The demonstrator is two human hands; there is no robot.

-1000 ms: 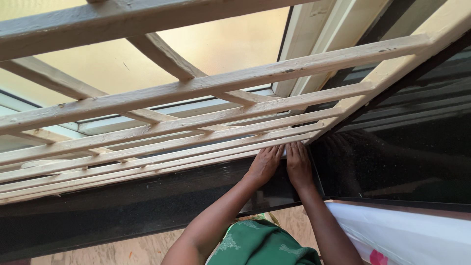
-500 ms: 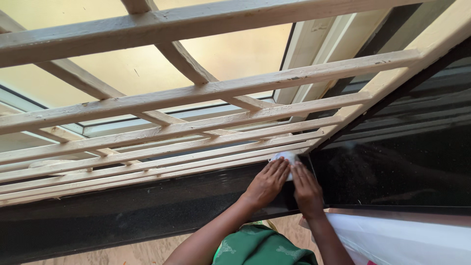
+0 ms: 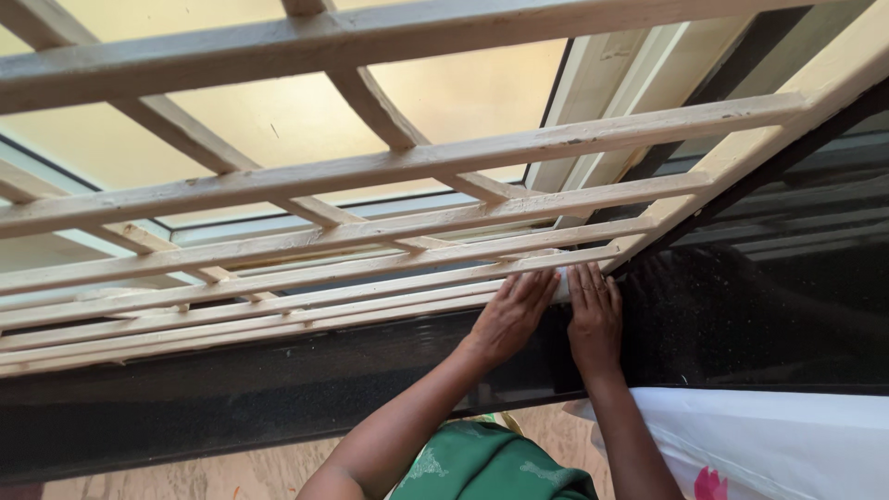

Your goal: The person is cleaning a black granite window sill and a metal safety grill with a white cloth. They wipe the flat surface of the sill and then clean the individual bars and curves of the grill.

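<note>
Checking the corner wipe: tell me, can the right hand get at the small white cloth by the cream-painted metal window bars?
Probably yes. The right hand lies flat on the black polished stone sill, its fingertips beside the small white cloth, with nothing between them; the left hand flanks it.

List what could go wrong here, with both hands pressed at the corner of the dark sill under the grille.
1. The fingers of the left hand and right hand sit right against the lowest cream grille bar; they could get pinched or scraped.
2. The white piece between the hands is mostly hidden and might slip behind the bars.
3. The dark polished sill looks smooth, so palms may slide.
</note>
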